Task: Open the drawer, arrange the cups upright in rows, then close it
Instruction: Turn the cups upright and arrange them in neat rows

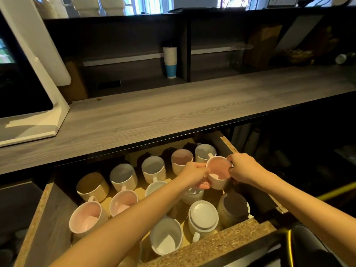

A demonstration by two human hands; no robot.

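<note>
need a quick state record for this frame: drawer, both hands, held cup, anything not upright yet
drawer: open, holds many cups
held: pink-lined mug, upright, at the drawer's right side
left hand: grips the mug's left side
right hand: pinches the mug's right rim
not upright: white cup, base up, near the front
shelf: paper cup stack

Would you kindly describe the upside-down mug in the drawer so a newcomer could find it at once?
Below the wooden counter, find the open drawer. In its front row stands the upside-down mug, white, with its handle toward the front. Unlike its neighbours, it shows a flat base, not an open mouth.
</note>
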